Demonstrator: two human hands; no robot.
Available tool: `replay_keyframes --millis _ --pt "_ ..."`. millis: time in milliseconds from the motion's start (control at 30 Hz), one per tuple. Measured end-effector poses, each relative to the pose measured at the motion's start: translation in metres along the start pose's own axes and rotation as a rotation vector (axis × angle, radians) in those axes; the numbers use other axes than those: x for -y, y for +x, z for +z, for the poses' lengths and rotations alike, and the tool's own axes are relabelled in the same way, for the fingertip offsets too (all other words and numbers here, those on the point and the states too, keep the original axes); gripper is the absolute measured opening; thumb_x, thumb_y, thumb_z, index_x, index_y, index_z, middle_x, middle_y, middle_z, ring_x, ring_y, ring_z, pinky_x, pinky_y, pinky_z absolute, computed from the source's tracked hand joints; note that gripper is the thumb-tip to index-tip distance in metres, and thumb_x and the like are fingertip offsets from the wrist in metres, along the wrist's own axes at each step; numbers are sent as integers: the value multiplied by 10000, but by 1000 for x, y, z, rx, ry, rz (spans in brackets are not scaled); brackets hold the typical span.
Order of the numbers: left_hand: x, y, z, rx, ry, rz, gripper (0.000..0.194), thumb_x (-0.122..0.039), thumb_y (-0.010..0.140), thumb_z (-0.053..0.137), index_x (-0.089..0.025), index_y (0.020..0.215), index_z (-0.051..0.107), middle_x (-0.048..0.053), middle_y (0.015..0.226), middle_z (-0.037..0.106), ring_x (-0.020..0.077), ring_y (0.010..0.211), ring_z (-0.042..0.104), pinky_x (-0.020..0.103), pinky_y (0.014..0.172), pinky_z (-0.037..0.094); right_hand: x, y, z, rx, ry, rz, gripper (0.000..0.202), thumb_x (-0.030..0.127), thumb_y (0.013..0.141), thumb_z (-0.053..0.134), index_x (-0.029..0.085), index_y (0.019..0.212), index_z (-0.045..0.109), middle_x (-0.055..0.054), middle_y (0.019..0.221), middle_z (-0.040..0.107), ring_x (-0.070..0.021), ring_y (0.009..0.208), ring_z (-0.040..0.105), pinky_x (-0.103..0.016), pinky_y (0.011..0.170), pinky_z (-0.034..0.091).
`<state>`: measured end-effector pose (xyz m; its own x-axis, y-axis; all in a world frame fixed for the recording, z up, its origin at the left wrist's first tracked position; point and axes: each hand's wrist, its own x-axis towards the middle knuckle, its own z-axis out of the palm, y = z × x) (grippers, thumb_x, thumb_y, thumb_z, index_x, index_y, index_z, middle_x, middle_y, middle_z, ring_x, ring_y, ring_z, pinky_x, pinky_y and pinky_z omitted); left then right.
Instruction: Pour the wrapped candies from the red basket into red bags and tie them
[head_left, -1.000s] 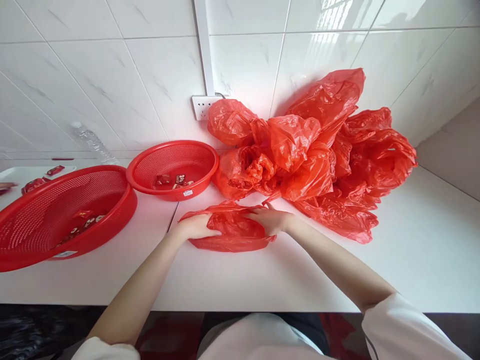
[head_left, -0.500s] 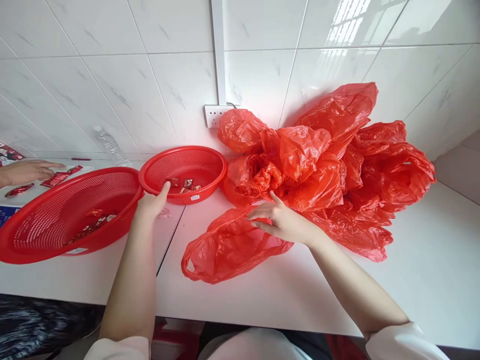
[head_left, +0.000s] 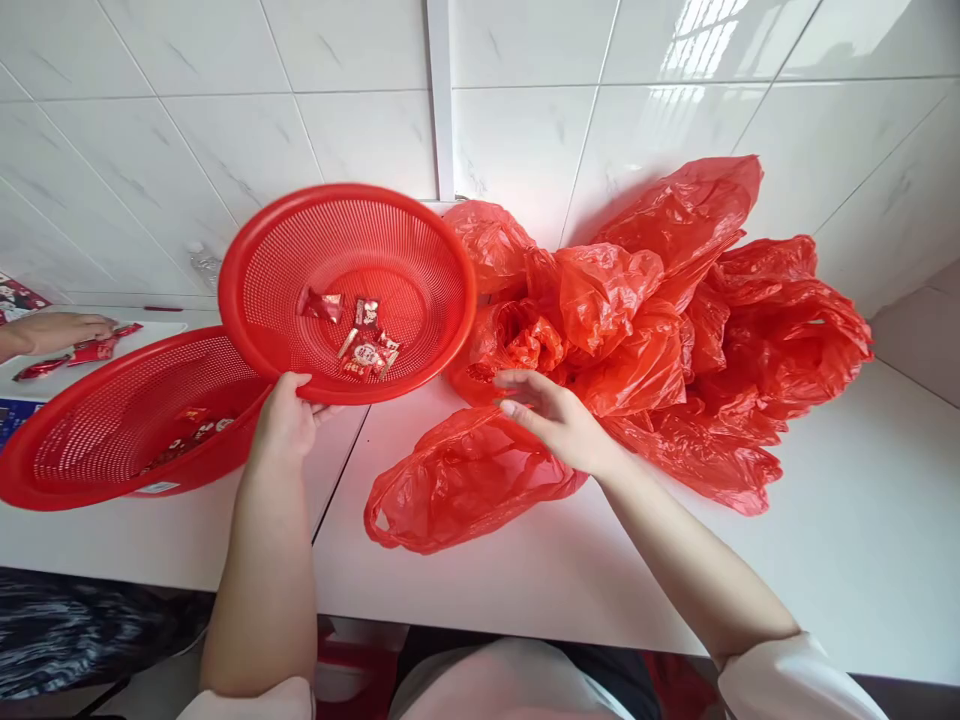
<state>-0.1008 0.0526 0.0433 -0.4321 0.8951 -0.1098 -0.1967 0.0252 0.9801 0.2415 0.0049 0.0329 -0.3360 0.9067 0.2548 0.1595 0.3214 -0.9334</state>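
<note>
Red basket (head_left: 349, 268), ten o'clock: left hand (head_left: 289, 420) clamps its rim, likely for support. Half-curled, empty right hand (head_left: 559, 422) hovers by six-o'clock bag (head_left: 461, 490).

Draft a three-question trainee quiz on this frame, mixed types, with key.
1. Which of the wearer's hands grips the rim of the held red basket?
2. True or false: the right hand is gripping that basket too.
3. As seen in the picture, the heap of red bags is where relative to the held red basket? a) to its left; b) to its right; c) inside it.
Key: 1. left hand; 2. false, it is by the open red bag; 3. b.
</note>
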Motion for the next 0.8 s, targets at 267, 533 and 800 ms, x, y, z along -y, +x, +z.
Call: replay_keyframes --millis 267,533,800 --pt "-8 -80 25 353 137 64 408 -373 856 531 -208 1224 594 89 1191 679 245 974 678 304 647 590 -6 23 20 -254 650 302 384 428 797 679 190 1089 599 -70 1048 723 -198 814 713 -320 627 637" --pt "26 -131 3 467 1267 415 674 -495 693 737 -331 1322 555 81 1332 602 347 1202 564 476 955 463 -27 1 -22 -539 574 341 290 255 606 715 174 857 594 16 680 668 -119 484 583 -211 392 485" --pt "64 -80 1 514 608 -186 242 -416 778 629 -186 847 653 37 685 670 184 614 640 285 600 480 -65 -17 -48 -581 331 180 180 302 680 675 182 800 612 -1 681 642 -154 569 594 -265 492 492"
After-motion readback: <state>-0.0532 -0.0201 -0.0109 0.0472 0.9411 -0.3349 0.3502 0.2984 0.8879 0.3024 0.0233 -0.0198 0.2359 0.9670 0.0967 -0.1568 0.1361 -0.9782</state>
